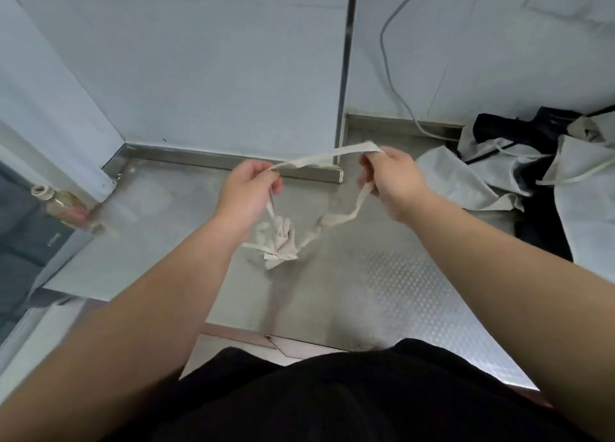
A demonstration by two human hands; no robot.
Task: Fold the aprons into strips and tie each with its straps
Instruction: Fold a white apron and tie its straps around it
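The left hand (248, 189) and right hand (391, 182) each pinched the pale strap (327, 157), stretched left to right between them above the surface (382, 292). The bunched apron (281, 242) hung below, nearer the left hand. More aprons (499, 175) lay far right.

Cool, even light; wide-angle bending at the edges; motion blur on the hands (246, 192).

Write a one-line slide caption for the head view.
The left hand and right hand grip a strap looped from an apron bundle over the metal counter; more aprons heaped at right.
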